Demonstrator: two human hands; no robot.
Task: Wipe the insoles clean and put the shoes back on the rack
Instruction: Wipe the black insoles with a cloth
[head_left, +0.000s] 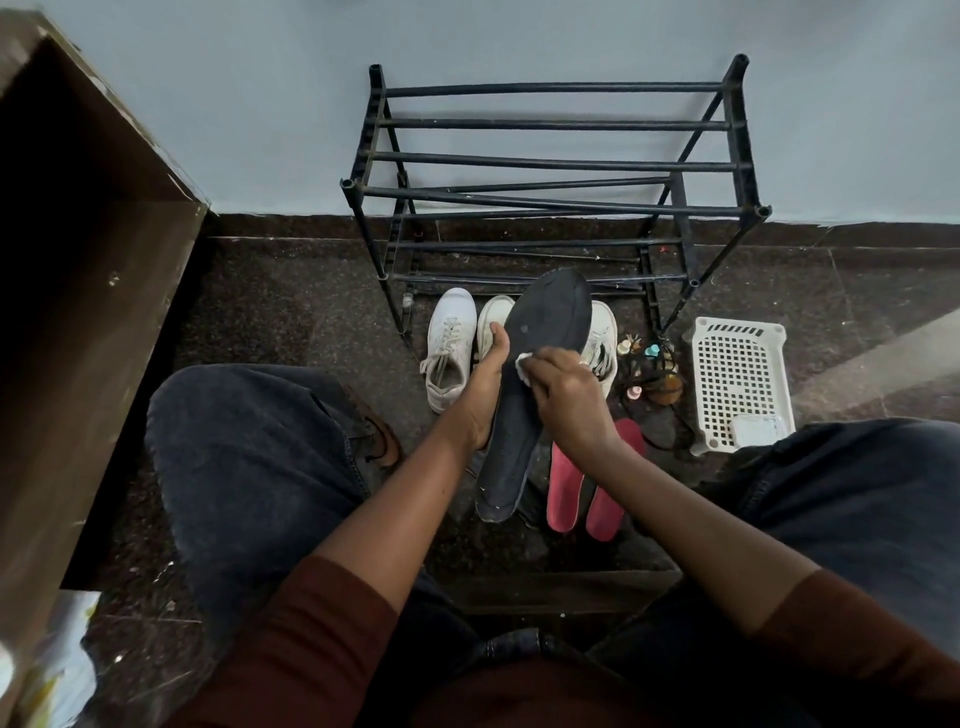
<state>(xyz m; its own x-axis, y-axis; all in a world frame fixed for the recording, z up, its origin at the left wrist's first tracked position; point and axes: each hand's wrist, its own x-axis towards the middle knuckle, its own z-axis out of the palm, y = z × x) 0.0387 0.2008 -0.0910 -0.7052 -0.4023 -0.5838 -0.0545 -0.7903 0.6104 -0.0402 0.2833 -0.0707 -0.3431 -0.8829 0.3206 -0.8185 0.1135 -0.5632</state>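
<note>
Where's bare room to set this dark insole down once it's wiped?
Bare floor lies left of the white sneakers, between rack leg and wooden cabinet. The rack's upper rails hold nothing. Crowded: red insoles below the right hand, small clutter beside the white basket.

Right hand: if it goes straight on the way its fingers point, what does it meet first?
The right hand points up-left, pressing a white wipe on the dark insole. Straight on, it would probably meet the left hand holding the insole's left edge first, though depth is unclear.
</note>
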